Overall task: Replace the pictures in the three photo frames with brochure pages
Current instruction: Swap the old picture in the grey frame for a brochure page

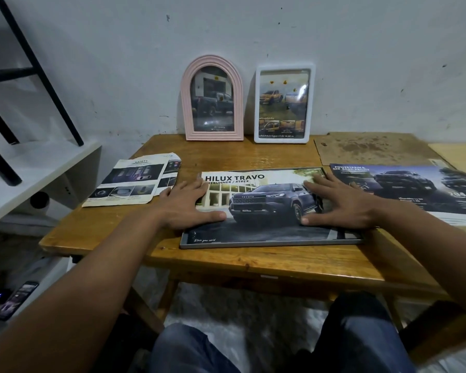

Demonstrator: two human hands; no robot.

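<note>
Grey flat frame [272, 242] lies mid-table [226, 157], long axis left-right, brochure page [264, 200] on it; left hand [189, 204] and right hand [342, 204] press flat, fingers straight, equally near.

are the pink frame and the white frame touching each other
Apart. The head view shows the pink frame and the white frame standing side by side against the wall, with a plain strip of wall and table between them.
</note>
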